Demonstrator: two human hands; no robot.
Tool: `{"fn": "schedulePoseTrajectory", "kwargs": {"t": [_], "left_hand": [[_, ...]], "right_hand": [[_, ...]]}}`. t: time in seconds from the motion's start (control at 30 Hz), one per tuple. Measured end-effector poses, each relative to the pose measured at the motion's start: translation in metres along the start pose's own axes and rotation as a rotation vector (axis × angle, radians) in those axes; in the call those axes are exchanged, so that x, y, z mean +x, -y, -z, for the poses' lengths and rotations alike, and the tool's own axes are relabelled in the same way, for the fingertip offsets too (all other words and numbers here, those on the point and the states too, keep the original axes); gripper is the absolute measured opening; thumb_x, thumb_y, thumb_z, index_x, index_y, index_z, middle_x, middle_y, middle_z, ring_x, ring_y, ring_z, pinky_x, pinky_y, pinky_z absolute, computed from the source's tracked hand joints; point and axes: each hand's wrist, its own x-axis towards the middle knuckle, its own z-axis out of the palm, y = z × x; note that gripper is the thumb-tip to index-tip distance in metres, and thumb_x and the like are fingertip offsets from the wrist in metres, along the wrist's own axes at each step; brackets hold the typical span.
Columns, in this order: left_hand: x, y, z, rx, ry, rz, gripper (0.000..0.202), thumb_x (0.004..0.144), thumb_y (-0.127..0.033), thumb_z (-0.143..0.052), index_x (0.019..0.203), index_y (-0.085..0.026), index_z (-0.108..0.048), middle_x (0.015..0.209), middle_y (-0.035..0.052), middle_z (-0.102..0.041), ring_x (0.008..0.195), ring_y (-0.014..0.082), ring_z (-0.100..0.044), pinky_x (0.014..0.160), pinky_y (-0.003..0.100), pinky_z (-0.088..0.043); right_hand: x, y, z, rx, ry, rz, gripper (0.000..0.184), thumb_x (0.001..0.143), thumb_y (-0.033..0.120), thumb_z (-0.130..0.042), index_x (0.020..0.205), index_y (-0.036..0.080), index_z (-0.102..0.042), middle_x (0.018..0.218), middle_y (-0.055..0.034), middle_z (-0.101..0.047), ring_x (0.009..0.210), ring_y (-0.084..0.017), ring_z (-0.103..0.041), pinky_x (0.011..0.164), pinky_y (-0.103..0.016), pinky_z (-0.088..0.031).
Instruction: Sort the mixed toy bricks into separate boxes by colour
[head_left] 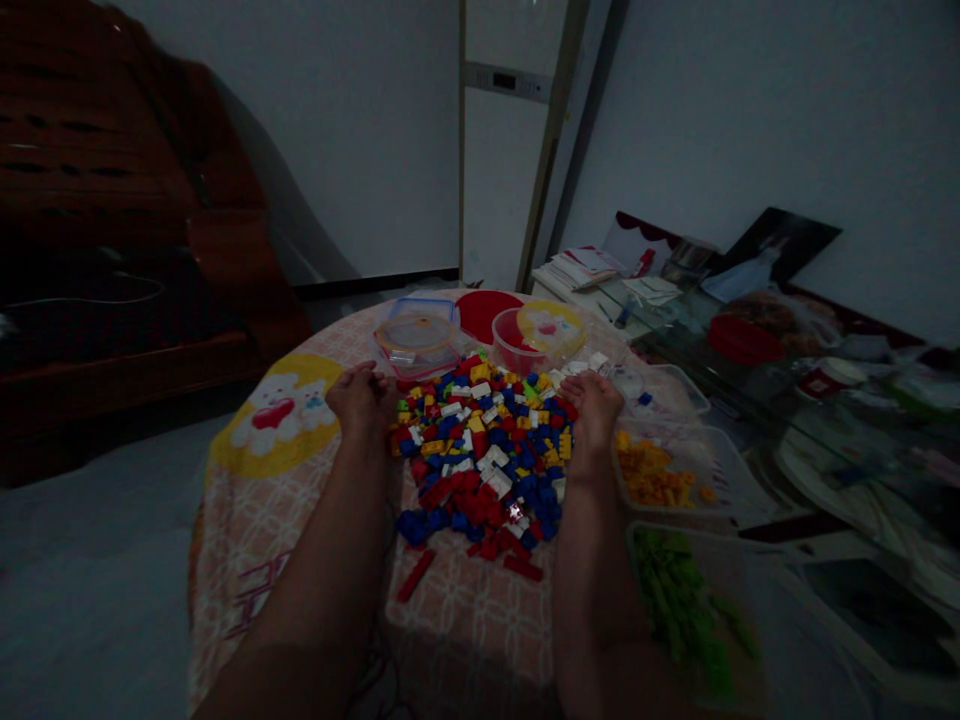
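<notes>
A mixed pile of toy building bricks (480,440) in red, blue, yellow, white and green lies between my hands. My left hand (361,395) is at the pile's far left edge, its fingers curled in. Across from it, my right hand (596,400) is at the far right edge, fingers bent inward beside some white bricks (598,362). Both hands look closed, but dimness hides what, if anything, they hold. One long red brick (416,575) lies apart at the near left, and another red brick (523,568) at the near right.
Right of my arm are clear boxes of yellow bricks (652,475) and green bricks (682,600). Beyond the pile stand a lidded container (416,335) and a round clear tub (517,345). A cluttered glass table (750,400) is at the right, a wooden bench (225,250) at the left.
</notes>
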Motion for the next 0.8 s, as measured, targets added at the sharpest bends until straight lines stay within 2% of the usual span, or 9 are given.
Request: {"fn": "schedulePoseTrajectory", "kwargs": {"t": [0.1, 0.2, 0.3, 0.37, 0.43, 0.5, 0.63, 0.73, 0.8], "left_hand": [[0.002, 0.002, 0.000, -0.011, 0.003, 0.006, 0.021, 0.065, -0.009, -0.056, 0.082, -0.015, -0.066, 0.063, -0.0015, -0.059, 0.053, 0.0083, -0.053, 0.052, 0.016, -0.045], [0.004, 0.004, 0.001, -0.019, 0.014, 0.010, 0.023, 0.064, -0.008, -0.055, 0.082, -0.015, -0.067, 0.063, -0.0011, -0.059, 0.054, 0.0087, -0.054, 0.053, 0.017, -0.046], [0.003, 0.002, 0.001, -0.008, 0.013, 0.008, 0.022, 0.063, -0.009, -0.055, 0.081, -0.016, -0.066, 0.063, -0.0011, -0.059, 0.054, 0.0090, -0.053, 0.053, 0.018, -0.047], [0.001, 0.000, 0.001, 0.011, 0.008, 0.002, 0.020, 0.063, -0.009, -0.056, 0.080, -0.016, -0.065, 0.063, -0.0009, -0.059, 0.053, 0.0089, -0.053, 0.053, 0.018, -0.047], [-0.001, -0.001, 0.001, 0.025, 0.008, -0.010, 0.018, 0.064, -0.010, -0.057, 0.079, -0.016, -0.065, 0.063, -0.0009, -0.059, 0.053, 0.0086, -0.053, 0.052, 0.017, -0.046], [-0.001, -0.002, 0.001, 0.029, 0.015, -0.017, 0.016, 0.065, -0.010, -0.059, 0.079, -0.016, -0.065, 0.063, -0.0012, -0.058, 0.054, 0.0085, -0.053, 0.052, 0.017, -0.045], [0.001, 0.000, 0.000, 0.021, 0.000, -0.007, 0.017, 0.065, -0.010, -0.058, 0.079, -0.016, -0.065, 0.063, -0.0009, -0.058, 0.054, 0.0085, -0.053, 0.052, 0.016, -0.045], [0.000, -0.001, 0.000, 0.001, 0.009, 0.001, 0.018, 0.064, -0.010, -0.057, 0.079, -0.016, -0.065, 0.063, -0.0010, -0.058, 0.053, 0.0085, -0.052, 0.051, 0.017, -0.044], [-0.001, -0.002, 0.000, 0.002, 0.014, 0.000, 0.018, 0.064, -0.010, -0.057, 0.079, -0.016, -0.065, 0.063, -0.0011, -0.057, 0.053, 0.0089, -0.052, 0.052, 0.017, -0.045]], "right_hand": [[0.006, -0.006, 0.004, 0.061, 0.003, 0.033, 0.031, 0.075, 0.032, -0.079, 0.093, 0.019, -0.059, 0.073, 0.0006, -0.070, 0.073, -0.017, -0.075, 0.077, -0.032, -0.067], [0.008, -0.008, 0.005, 0.109, 0.037, 0.070, 0.042, 0.076, 0.029, -0.076, 0.113, 0.017, -0.061, 0.099, -0.0067, -0.075, 0.098, -0.019, -0.076, 0.095, -0.039, -0.064], [0.006, -0.005, 0.003, 0.130, 0.066, 0.104, 0.057, 0.076, 0.027, -0.073, 0.131, 0.018, -0.057, 0.126, -0.0134, -0.071, 0.118, -0.021, -0.071, 0.103, -0.041, -0.059], [0.004, -0.001, 0.003, 0.103, 0.086, 0.122, 0.059, 0.076, 0.028, -0.073, 0.132, 0.017, -0.058, 0.131, -0.0150, -0.069, 0.120, -0.021, -0.071, 0.102, -0.040, -0.059], [0.001, 0.003, 0.004, 0.036, 0.132, 0.117, 0.053, 0.074, 0.030, -0.074, 0.124, 0.016, -0.064, 0.121, -0.0138, -0.074, 0.107, -0.020, -0.075, 0.093, -0.036, -0.062], [-0.004, 0.009, 0.004, -0.071, 0.216, 0.074, 0.040, 0.072, 0.031, -0.074, 0.108, 0.015, -0.070, 0.099, -0.0091, -0.078, 0.080, -0.017, -0.076, 0.074, -0.029, -0.063], [-0.016, 0.021, 0.005, -0.432, 0.418, -0.016, 0.012, 0.070, 0.027, -0.070, 0.076, 0.016, -0.070, 0.057, 0.0010, -0.068, 0.042, -0.011, -0.057, 0.041, -0.020, -0.045], [-0.023, 0.024, 0.005, -0.758, 0.550, -0.045, 0.005, 0.070, 0.020, -0.068, 0.065, 0.018, -0.070, 0.045, 0.0039, -0.059, 0.035, -0.010, -0.048, 0.036, -0.020, -0.034], [-0.025, 0.023, 0.005, -0.913, 0.595, -0.056, 0.007, 0.069, 0.016, -0.069, 0.064, 0.020, -0.072, 0.041, 0.0051, -0.055, 0.035, -0.011, -0.046, 0.038, -0.021, -0.032]]}}
